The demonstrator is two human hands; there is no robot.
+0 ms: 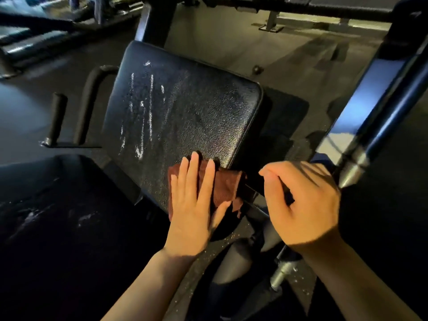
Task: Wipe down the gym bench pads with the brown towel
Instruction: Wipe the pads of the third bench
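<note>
Towel [225, 185], brown and folded, lies at the near right corner of the black bench pad [185, 107], with its right edge hanging over the pad's side. Your left hand [196, 205] lies flat on top of it, fingers straight and spread, pointing toward the far end, thumb out to the right along the cloth; the palm presses the towel to the pad and nothing is curled round it.

Your right hand [303, 202] is just to the right of the towel, apart from it, fingers bent inward. A dark part of the frame shows within the curl, but you cannot tell from this view whether the fingers actually grip it.

White streaks [143, 117] run lengthwise on the left half of the pad, well apart from the towel. The pad surface is grained and glossy.

A second dark pad [58, 216] fills the near left, with faint pale smears on it. Black padded handles [58, 117] stand upright to the left of the streaked pad. A blue-lit steel tube [375, 117] slants down the right side, ending in a metal tip above your right hand. Speckled dark floor [231, 42] lies beyond the pad, and more frame members cross the far edge.
</note>
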